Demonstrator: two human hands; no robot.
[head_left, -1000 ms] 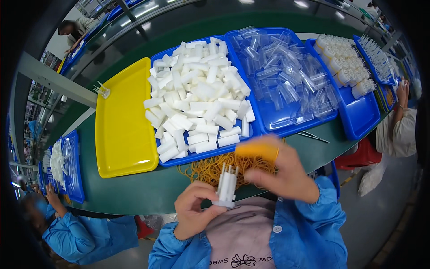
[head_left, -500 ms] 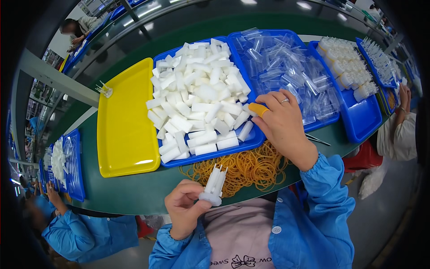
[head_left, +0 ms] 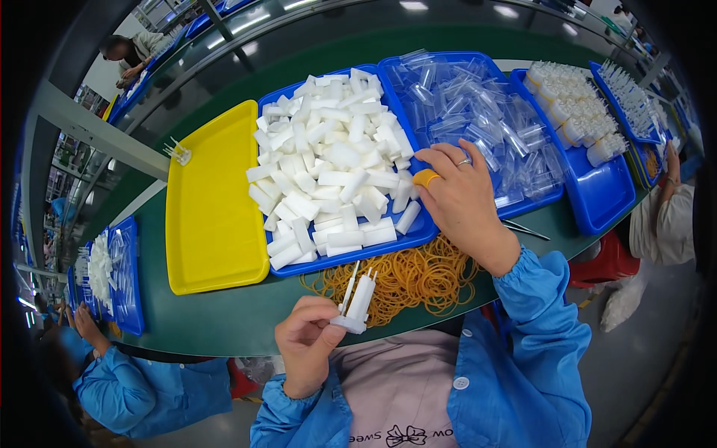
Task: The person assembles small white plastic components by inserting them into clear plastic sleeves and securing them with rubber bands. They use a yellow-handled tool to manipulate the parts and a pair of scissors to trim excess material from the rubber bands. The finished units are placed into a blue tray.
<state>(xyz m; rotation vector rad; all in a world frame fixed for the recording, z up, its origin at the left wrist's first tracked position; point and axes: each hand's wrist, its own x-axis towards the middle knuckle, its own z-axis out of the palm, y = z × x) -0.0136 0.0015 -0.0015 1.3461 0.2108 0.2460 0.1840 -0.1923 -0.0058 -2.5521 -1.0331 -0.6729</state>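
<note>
Between the thumb and fingers of my left hand [head_left: 308, 347] is a white plastic part [head_left: 349, 322] with a round base. Thin prongs and a thicker white piece stand up from it. My right hand [head_left: 467, 209] is over the border between a blue tray of white foam blocks [head_left: 328, 160] and a blue tray of clear plastic sleeves [head_left: 478, 119]. A yellow finger cot [head_left: 425, 178] covers one of its fingertips. Those fingers are curled, and whatever is in them is hidden. Orange rubber bands [head_left: 411, 280] lie in a heap just beyond my left hand.
A yellow tray [head_left: 213, 216] on the left holds one pronged white part [head_left: 178, 152] at its far corner. To the right, a blue tray [head_left: 601, 198] carries banded bundles of white parts [head_left: 575, 101]. Tweezers [head_left: 526, 230] lie beside my right wrist. Other people work nearby.
My right hand has shifted slightly away from the foam blocks, its fingers curling; the block seen at its fingertips before no longer shows there. My left hand has turned the white plastic part a little.
</note>
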